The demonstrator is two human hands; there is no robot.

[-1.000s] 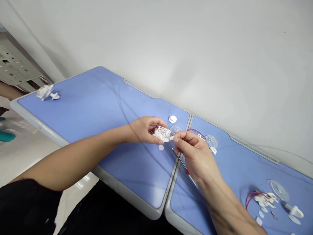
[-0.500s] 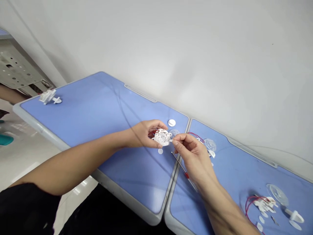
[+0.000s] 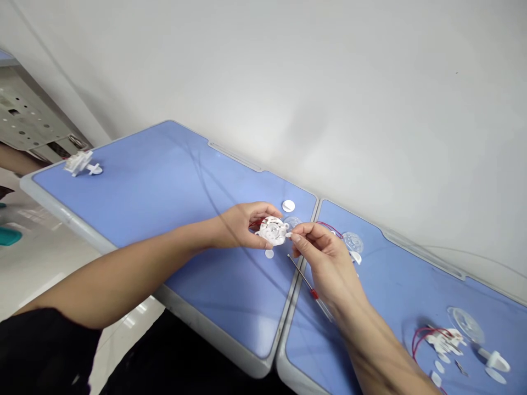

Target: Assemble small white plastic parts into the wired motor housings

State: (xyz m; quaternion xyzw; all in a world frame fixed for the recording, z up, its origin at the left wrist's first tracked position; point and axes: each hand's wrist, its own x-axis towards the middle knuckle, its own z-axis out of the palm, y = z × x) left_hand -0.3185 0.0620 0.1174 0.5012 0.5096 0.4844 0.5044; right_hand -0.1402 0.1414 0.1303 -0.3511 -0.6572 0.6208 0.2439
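Workroom: blue-topped tables (image 3: 123,203), white wall (image 3: 329,109)

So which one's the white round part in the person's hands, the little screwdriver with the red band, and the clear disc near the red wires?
White round part (image 3: 272,230): head view, point on its middle face.
Screwdriver (image 3: 314,294): head view, point on its red band.
Clear disc (image 3: 352,242): head view, point on its centre.

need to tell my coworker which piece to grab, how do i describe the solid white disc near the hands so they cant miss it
Find the two blue tables meeting at a seam against the white wall. On the left table, near its back corner by the seam, just beyond the left hand, the disc lies flat. It is opaque white, unlike the clear disc beside it, and larger than the small white disc nearer the table's front.
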